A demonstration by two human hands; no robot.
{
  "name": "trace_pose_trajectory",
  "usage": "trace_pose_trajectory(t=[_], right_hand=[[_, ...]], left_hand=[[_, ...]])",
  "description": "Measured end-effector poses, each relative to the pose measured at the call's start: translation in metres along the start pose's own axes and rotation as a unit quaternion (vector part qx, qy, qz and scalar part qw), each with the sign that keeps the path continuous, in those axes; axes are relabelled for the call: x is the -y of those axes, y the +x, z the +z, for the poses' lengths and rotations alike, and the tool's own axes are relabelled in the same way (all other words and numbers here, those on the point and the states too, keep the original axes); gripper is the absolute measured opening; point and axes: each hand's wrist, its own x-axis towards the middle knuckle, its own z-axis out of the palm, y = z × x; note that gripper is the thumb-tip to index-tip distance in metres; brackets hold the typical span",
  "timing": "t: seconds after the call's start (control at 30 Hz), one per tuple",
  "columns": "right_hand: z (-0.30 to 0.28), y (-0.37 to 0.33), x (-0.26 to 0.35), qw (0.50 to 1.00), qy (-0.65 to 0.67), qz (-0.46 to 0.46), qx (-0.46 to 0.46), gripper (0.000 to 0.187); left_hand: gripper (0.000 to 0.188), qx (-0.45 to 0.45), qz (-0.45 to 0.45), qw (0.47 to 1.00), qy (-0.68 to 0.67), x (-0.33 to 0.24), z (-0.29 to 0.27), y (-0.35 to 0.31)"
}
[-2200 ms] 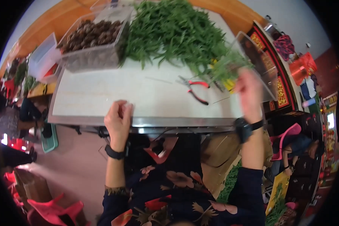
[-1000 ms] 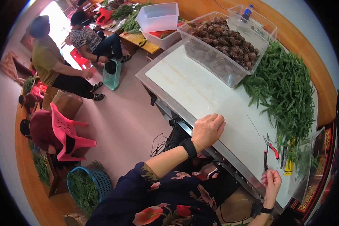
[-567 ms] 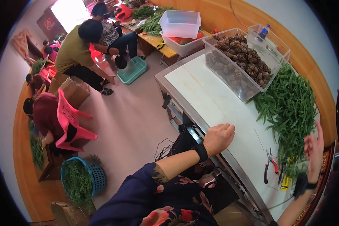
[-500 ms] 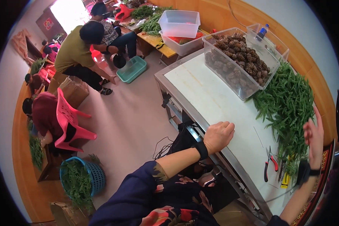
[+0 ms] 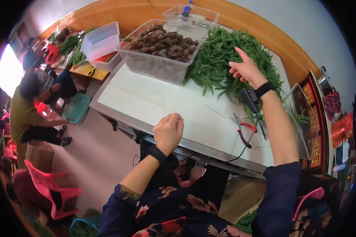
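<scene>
My left hand (image 5: 168,133) is curled into a loose fist over the front edge of the white-topped table (image 5: 134,93), with nothing showing from it. Above a heap of green artificial sprigs (image 5: 217,55) hovers my right hand (image 5: 247,71), open, its index finger stretched out. A black device with a cable (image 5: 249,101) sits at my right wrist. Red-and-black pliers (image 5: 244,129) lie on the table below the sprigs, jaws apart. A thin dark wire (image 5: 214,111) lies left of them. Beyond my left hand stands a clear bin (image 5: 154,68) heaped with brown pine cones (image 5: 164,42).
A second clear bin (image 5: 210,17) holds a blue-topped bottle (image 5: 186,10). Stacked white bins (image 5: 101,41) stand on the yellow table at left. Two people work by a green tub (image 5: 77,108). A pink chair (image 5: 53,193) stands on the floor; copper-coloured spools (image 5: 341,130) are at far right.
The view has swung right, so the table sits further left. My right hand has moved from beside the sprigs to above them. My left hand stays curled at the table edge.
</scene>
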Motion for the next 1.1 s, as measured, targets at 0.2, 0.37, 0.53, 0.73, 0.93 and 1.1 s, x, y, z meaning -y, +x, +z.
trace_pose_trajectory(t=[0.2, 0.37, 0.53, 0.73, 0.93, 1.1], right_hand=[[0.008, 0.025, 0.01, 1.0, -0.001, -0.013, 0.013, 0.077], [0.013, 0.059, 0.021, 1.0, -0.02, -0.011, 0.018, 0.079], [0.028, 0.084, 0.032, 0.999, -0.028, 0.0, 0.034, 0.08], [0.033, 0.094, 0.024, 0.997, -0.058, 0.004, 0.042, 0.08], [0.042, 0.084, 0.024, 0.997, -0.069, -0.013, -0.024, 0.066], [0.058, 0.084, 0.041, 0.994, -0.088, -0.061, -0.014, 0.043]], left_hand=[[0.015, 0.009, -0.009, 1.0, 0.007, 0.001, 0.0, 0.0], [0.03, 0.034, -0.021, 0.999, 0.032, -0.008, -0.005, 0.003], [0.039, 0.027, -0.012, 0.998, 0.049, -0.006, -0.007, 0.005], [0.041, 0.032, -0.027, 0.998, 0.048, -0.005, -0.008, 0.002], [0.04, 0.023, -0.017, 0.999, 0.042, -0.004, -0.003, 0.003], [0.038, 0.014, 0.002, 0.999, 0.03, 0.001, -0.002, 0.001]])
